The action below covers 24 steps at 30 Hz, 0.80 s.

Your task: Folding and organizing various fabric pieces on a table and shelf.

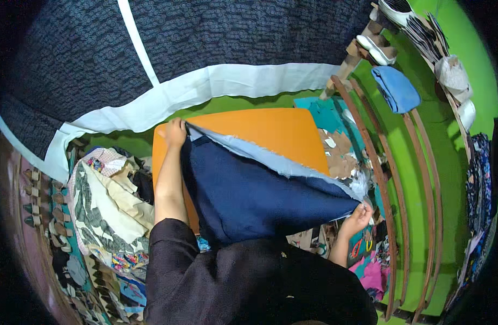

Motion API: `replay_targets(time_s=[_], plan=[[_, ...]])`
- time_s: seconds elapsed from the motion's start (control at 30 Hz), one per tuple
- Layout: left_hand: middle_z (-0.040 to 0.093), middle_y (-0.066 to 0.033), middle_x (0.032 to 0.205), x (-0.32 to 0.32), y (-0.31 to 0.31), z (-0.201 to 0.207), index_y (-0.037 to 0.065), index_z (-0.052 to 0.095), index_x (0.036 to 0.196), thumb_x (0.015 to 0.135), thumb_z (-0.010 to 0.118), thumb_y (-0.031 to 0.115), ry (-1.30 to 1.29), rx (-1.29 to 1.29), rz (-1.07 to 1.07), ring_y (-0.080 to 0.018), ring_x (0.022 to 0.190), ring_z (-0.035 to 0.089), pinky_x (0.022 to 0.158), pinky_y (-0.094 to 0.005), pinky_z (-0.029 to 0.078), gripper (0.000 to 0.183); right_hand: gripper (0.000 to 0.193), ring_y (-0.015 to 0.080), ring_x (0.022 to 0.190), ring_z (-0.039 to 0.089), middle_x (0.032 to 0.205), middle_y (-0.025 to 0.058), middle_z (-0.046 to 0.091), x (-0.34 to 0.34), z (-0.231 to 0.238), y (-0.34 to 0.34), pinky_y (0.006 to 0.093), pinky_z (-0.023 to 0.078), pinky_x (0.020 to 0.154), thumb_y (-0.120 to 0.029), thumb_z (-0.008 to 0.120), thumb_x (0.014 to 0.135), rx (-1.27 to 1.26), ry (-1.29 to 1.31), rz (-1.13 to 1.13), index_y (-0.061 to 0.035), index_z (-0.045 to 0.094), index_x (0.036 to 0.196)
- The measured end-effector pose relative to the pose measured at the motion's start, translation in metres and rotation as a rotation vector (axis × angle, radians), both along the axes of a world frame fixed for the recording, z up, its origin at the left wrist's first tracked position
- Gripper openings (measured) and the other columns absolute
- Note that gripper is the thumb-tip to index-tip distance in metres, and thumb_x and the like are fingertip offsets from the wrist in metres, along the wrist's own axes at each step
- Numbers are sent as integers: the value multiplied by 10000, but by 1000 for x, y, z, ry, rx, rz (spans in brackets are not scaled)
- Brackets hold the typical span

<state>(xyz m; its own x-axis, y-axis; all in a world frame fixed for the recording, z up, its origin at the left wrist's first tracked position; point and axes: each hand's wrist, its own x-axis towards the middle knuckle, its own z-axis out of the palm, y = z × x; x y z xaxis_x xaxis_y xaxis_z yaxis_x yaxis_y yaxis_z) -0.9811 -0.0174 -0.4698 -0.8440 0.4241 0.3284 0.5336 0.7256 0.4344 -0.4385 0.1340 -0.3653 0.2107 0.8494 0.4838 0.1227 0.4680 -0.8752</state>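
Note:
A dark blue piece of denim cloth (249,189) is stretched between my two hands, over an orange tabletop (276,124). Its far edge is frayed and folds over to show a pale blue underside. At the far left corner, my left hand (175,133) is closed on the denim. My right hand (359,216) pinches the opposite corner, lower and beyond the table's right side. The near part of the cloth drops toward my body, where my dark sleeve and torso hide its lower edge.
Patterned and cream fabrics (105,200) are heaped left of the table. To the right lie paper scraps (338,154), orange-handled scissors (357,248) and pink cloth (371,273). A wooden rack (379,162) curves past them, with folded blue cloth (395,89) on it. A dark patterned curtain (232,38) hangs behind.

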Motion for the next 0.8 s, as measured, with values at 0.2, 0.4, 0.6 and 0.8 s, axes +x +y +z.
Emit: replay_targets(time_s=[0.2, 0.4, 0.6, 0.8], plan=[[545, -224, 901, -10, -4, 33, -2, 456, 865, 848, 487, 227, -157, 409, -298, -390, 875, 517, 713, -441, 401, 231, 128, 109, 784, 452, 857, 30, 494, 35, -10, 2, 232, 367, 728, -123, 497, 889, -39, -3, -61, -8, 484, 943], [504, -236, 855, 35, -60, 104, -1, 418, 891, 626, 623, 187, -103, 134, -435, -397, 880, 498, 755, -405, 407, 384, 118, 114, 806, 454, 863, 31, 495, 56, -1, 17, 245, 363, 744, -130, 492, 890, -27, 93, -64, -20, 476, 929], [497, -227, 818, 67, -151, 125, -29, 495, 825, 610, 500, 60, 54, 85, -264, -394, 842, 479, 743, -425, 393, 232, 123, 125, 814, 465, 873, 47, 495, 60, 20, 27, 251, 372, 751, -117, 481, 890, 32, 112, -10, -3, 466, 935], [492, -228, 803, 140, -226, 122, 12, 478, 874, 559, 478, -85, -12, -34, -127, -405, 840, 466, 718, -428, 387, 329, 100, 118, 794, 466, 871, 43, 500, 95, 23, 20, 252, 378, 735, -91, 480, 889, 76, 58, 68, 0, 473, 929]])
